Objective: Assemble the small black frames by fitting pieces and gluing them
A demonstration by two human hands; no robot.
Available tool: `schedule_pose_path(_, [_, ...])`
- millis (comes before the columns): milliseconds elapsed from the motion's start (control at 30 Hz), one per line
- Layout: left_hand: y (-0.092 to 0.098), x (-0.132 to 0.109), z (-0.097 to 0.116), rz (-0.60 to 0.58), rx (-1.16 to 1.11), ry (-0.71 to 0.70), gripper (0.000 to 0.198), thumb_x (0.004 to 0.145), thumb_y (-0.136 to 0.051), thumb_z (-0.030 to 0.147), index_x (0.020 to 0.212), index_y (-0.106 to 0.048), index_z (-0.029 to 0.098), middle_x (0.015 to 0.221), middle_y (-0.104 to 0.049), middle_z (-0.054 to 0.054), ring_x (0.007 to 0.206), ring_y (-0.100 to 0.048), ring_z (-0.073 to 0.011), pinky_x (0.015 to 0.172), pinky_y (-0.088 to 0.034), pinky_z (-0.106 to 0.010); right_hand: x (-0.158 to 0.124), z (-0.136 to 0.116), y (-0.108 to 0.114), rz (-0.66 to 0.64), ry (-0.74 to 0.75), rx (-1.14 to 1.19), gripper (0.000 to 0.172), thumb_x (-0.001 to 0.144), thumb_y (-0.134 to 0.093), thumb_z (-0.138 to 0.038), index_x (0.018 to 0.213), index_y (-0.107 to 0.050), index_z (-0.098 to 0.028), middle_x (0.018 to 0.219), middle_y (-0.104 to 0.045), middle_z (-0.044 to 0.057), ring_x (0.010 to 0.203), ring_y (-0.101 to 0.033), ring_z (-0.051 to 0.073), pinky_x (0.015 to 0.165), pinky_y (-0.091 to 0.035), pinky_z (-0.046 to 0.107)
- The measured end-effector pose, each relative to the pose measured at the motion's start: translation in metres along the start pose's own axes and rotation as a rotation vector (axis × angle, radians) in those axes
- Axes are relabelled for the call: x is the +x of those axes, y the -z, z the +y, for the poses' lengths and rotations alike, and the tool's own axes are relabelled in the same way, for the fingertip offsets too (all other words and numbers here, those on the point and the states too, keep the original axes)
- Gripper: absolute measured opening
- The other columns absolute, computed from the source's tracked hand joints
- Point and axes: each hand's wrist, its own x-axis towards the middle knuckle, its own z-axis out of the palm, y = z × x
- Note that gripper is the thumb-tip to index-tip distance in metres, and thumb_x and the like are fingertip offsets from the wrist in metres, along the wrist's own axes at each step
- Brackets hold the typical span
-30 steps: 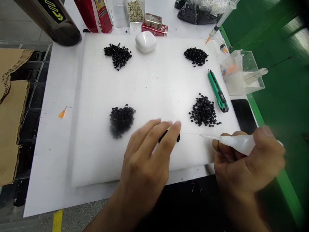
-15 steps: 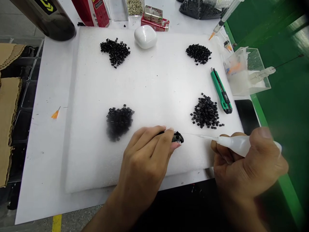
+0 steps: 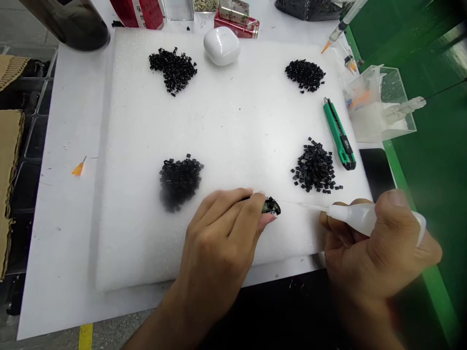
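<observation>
My left hand (image 3: 222, 238) pinches a small black part (image 3: 272, 207) against the white foam pad (image 3: 226, 131) near its front edge. My right hand (image 3: 379, 245) is wrapped round a white squeeze bottle (image 3: 359, 216); its long thin nozzle points left, and its tip reaches the black part. Several heaps of tiny black pieces lie on the pad: one just left of my left hand (image 3: 179, 179), one right of it (image 3: 315, 167), and two at the back (image 3: 173, 69) (image 3: 305, 74).
A green utility knife (image 3: 339, 133) lies at the pad's right edge. Beside it stands a clear plastic box (image 3: 379, 104) with syringes. A white rounded case (image 3: 221, 45), red packets and a dark cylinder sit at the back. Cardboard lies far left. A green surface runs along the right.
My left hand went from spread fingers over the black part to pinching it. The bottle's nozzle tip came up to the part. The view shifted slightly.
</observation>
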Motion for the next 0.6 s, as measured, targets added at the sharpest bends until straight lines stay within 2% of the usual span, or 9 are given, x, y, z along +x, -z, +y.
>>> schedule_pose_path(267, [0.0004,0.0000,0.0000,-0.001,-0.006,0.015,0.021,0.096,-0.071,0.015,0.114,-0.071,0.004,0.101,-0.077,-0.007,0.105,-0.070,-0.0203,0.097,-0.056,-0.036,0.0001,0.0003,-0.0008,-0.010,0.026,0.002,0.037,0.077,-0.077,-0.037,0.055,-0.052,-0.021,0.046,-0.043,-0.006,0.041,-0.048,0.013,0.034,-0.047,0.028])
schedule_pose_path(467, [-0.0002,0.0001,-0.0003,-0.008,-0.006,0.018,0.021,0.097,-0.071,0.016,0.114,-0.071,0.004,0.101,-0.077,-0.007,0.105,-0.070,-0.0203,0.097,-0.057,-0.036,-0.0009,0.0005,0.0004,-0.025,0.046,0.004,0.036,0.078,-0.078,-0.035,0.055,-0.054,-0.022,0.047,-0.043,-0.006,0.041,-0.047,0.013,0.032,-0.046,0.027])
schedule_pose_path(600, [-0.0003,0.0001,-0.0005,-0.010,-0.007,0.017,0.022,0.097,-0.071,0.015,0.116,-0.071,0.003,0.100,-0.077,-0.007,0.105,-0.069,-0.0198,0.097,-0.057,-0.036,-0.0008,0.0001,-0.0007,0.009,0.041,-0.003,0.035,0.077,-0.078,-0.036,0.054,-0.055,-0.022,0.045,-0.042,-0.005,0.040,-0.048,0.014,0.029,-0.043,0.028])
